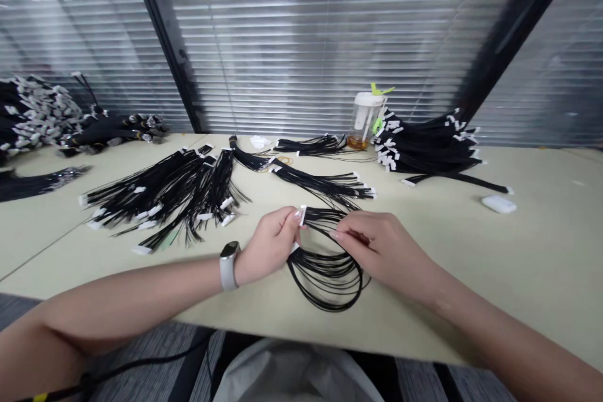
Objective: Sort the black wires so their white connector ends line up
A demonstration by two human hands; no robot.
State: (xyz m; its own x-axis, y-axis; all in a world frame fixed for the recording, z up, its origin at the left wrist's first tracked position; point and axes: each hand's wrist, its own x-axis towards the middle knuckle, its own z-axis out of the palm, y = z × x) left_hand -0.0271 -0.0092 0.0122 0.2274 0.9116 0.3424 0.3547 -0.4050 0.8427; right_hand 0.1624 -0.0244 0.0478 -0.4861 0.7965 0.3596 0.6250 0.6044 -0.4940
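Note:
A black wire harness (325, 264) with white connectors bends into a loop above the near part of the table. My left hand (273, 242), with a grey band on its wrist, is closed on the harness's connector end. One white connector (303, 215) sticks up at its fingertips, and a second shows just below them. My right hand (370, 242) pinches at the thin black wires to the right of that connector. Its fingertips are pressed together; which wire lies between them is too small to make out.
Fanned black harnesses (169, 191) lie on the table (532, 264) at left, with more bundles (325, 182) beyond my hands. A stack of harnesses (428, 141), a lidded drink cup (361, 119) and a white case (499, 203) stand at right. Further piles (42, 116) are far left.

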